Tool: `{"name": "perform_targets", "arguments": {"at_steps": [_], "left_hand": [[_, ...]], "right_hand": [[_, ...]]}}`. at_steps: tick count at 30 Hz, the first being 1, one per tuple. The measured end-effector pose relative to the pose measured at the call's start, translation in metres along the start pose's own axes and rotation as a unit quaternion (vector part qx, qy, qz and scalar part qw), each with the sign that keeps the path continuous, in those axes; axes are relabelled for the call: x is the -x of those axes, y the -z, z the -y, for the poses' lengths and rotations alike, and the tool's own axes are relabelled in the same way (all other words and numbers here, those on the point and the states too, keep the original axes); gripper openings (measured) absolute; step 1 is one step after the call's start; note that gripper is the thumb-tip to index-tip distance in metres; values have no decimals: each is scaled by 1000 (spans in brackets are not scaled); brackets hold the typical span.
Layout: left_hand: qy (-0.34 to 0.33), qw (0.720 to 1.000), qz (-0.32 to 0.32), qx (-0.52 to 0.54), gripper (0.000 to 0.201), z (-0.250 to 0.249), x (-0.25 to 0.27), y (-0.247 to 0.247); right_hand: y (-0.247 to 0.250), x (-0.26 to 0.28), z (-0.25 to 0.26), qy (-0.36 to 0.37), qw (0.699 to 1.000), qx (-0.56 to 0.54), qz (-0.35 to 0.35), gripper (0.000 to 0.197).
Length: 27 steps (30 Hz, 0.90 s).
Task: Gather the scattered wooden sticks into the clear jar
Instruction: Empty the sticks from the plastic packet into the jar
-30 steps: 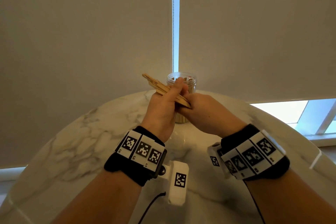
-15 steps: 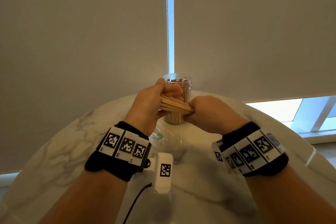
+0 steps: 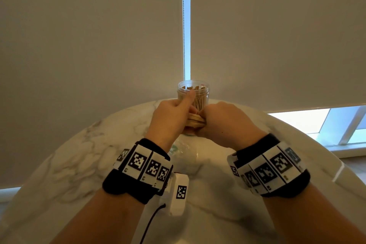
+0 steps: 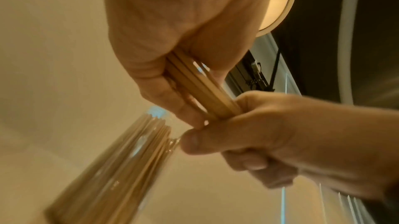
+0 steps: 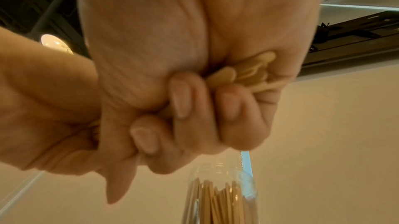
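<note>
1. Two pale roller blinds (image 3: pixel 89 45) fill the background, with a bright strip of window and a bead chain (image 3: pixel 183 25) in the gap between them.
2. A round marble table (image 3: pixel 69 164) sits in front of the blinds; its far edge lies near them.
3. The jar (image 3: pixel 200 95) stands upright on the table at its far side, open at the top and already packed with upright sticks. It is just behind both hands, which hide its lower part in the head view.
4. The left hand (image 3: pixel 170 117) is closed around one end of a bundle of sticks (image 3: pixel 196 122), its thumb raised in front of the jar.
5. The right hand (image 3: pixel 227 123) is curled tightly around the other end of the same bundle; rounded stick tips poke out past its fingers (image 5: pixel 181 98) in the right wrist view.
6. The bundle lies roughly level between the two hands, which nearly touch, in front of the jar and below its rim.
7. Black wristbands with black-and-white square markers (image 3: pixel 138 161) wrap both wrists, and a small white box (image 3: pixel 179 192) with a cable hangs beside the left one.
</note>
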<state>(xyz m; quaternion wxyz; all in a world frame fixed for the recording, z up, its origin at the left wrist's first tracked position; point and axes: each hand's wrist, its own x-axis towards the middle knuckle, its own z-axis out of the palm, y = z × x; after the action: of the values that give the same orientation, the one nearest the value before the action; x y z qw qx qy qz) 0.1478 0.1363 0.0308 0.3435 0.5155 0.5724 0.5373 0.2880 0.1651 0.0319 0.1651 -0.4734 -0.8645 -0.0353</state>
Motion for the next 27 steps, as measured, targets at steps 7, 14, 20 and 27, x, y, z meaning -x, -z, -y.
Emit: {"name": "perform_targets", "arguments": {"at_steps": [7, 14, 20, 27], "left_hand": [[-73, 982, 5, -175, 47, 11, -5, 4], [-76, 993, -47, -78, 39, 11, -13, 20], [-39, 997, -52, 50, 40, 7, -9, 16], [-48, 998, 8, 47, 40, 11, -10, 15]], "right_hand": [[5, 2, -1, 6, 1000, 9, 17, 26], [10, 1, -11, -14, 998, 3, -53, 21], [5, -1, -6, 3, 997, -25, -71, 32], [16, 2, -11, 12, 996, -85, -36, 72]]}}
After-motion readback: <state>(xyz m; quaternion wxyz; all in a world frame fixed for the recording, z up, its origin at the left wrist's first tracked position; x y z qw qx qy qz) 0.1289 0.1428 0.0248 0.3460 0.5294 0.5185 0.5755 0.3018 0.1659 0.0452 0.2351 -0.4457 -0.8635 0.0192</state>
